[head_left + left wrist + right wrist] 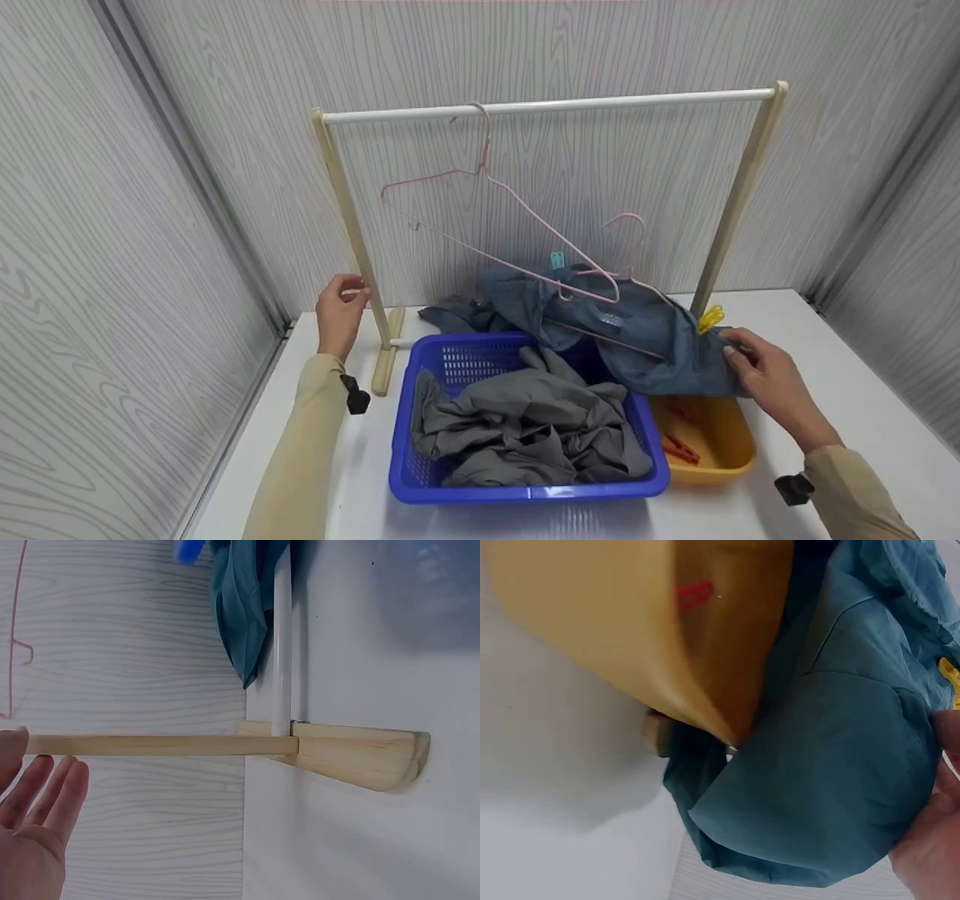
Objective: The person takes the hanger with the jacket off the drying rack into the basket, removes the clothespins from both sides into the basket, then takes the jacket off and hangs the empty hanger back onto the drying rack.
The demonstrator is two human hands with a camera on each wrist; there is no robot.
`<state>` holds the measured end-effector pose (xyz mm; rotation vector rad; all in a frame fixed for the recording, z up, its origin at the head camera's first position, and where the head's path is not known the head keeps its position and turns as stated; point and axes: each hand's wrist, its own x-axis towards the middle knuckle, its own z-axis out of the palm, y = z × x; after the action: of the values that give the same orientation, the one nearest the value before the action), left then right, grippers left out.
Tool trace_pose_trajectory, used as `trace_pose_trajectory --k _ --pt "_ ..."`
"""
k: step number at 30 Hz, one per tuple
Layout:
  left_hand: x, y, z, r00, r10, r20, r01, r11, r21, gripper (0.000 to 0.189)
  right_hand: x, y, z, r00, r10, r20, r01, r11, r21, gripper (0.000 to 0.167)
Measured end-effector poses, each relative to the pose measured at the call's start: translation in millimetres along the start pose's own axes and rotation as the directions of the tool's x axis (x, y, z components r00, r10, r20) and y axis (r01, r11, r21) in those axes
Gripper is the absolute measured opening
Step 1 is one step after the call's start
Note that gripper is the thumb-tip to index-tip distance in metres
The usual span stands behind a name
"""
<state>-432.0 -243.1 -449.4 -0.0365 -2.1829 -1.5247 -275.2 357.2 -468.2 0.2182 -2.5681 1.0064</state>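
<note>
My right hand (772, 375) pinches the right end of a blue shirt (652, 367), seen close up in the right wrist view, where the cloth (832, 772) bulges beside the fingers. The shirt lies bunched over a pink hanger (637, 255), with a yellow clothespin (710, 319) and a light-blue clothespin (556, 260) on it. Beside the left wooden post (349, 217) of a rack is my left hand (341, 311). In the left wrist view its fingers (64, 795) are loosely extended next to the post, and the thumb overlaps it.
A second pink hanger (517, 195) hangs from the rack's white bar (600, 103). In front stands a blue basket (465, 493) holding crumpled grey cloth (525, 420). To its right, a yellow tub (739, 450) contains red clothespins (681, 448), partly under the shirt.
</note>
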Motion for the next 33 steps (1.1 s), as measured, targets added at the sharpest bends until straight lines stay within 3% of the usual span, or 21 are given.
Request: trace_pose_trajectory --k 6,12,16,19,22,25,27,29,33 --pt "-9.3 0.9 3.8 0.999 0.039 0.015 -0.040 0.999 0.029 0.026 -18.0 12 4 0.999 0.038 -0.004 -0.038 0.999 -0.018 0.026" --pt "-20.6 7.0 11.5 0.991 0.122 0.056 -0.127 0.988 0.093 0.021 -25.7 15 3 0.999 0.044 -0.022 -0.044 0.999 -0.014 0.026" --pt "-24.7 17.2 22.6 0.982 0.127 0.143 -0.141 0.985 0.095 0.020 -29.0 17 5 0.999 0.047 -0.026 -0.047 0.999 -0.016 0.027" --pt "-28.0 29.4 36.0 0.958 0.131 0.254 -0.159 0.983 0.092 0.022 -32.5 19 7 0.999 0.046 -0.028 -0.046 0.999 -0.019 0.027" --pt "-33.4 44.5 53.3 0.909 0.192 0.370 -0.250 0.961 0.117 0.026 -36.0 20 8 0.999 0.037 -0.027 -0.037 0.999 -0.023 0.026" --pt "-39.2 57.8 73.6 0.826 0.291 0.482 -0.407 0.900 0.154 0.036 -40.4 21 9 1.000 0.018 -0.022 -0.018 0.999 -0.031 0.024" --pt "-43.3 65.7 86.0 0.763 0.325 0.558 -0.490 0.855 0.171 0.046 -43.8 23 10 1.000 -0.008 -0.023 0.007 0.999 -0.039 0.021" --pt "-46.8 71.4 96.4 0.706 0.323 0.631 -0.547 0.814 0.195 0.052 -46.7 24 12 0.999 -0.039 -0.022 0.038 0.998 -0.046 0.019" --pt "-52.6 75.4 107.3 0.633 0.249 0.733 -0.604 0.751 0.267 0.049 -49.9 25 16 0.996 -0.093 0.000 0.093 0.995 -0.036 0.021"
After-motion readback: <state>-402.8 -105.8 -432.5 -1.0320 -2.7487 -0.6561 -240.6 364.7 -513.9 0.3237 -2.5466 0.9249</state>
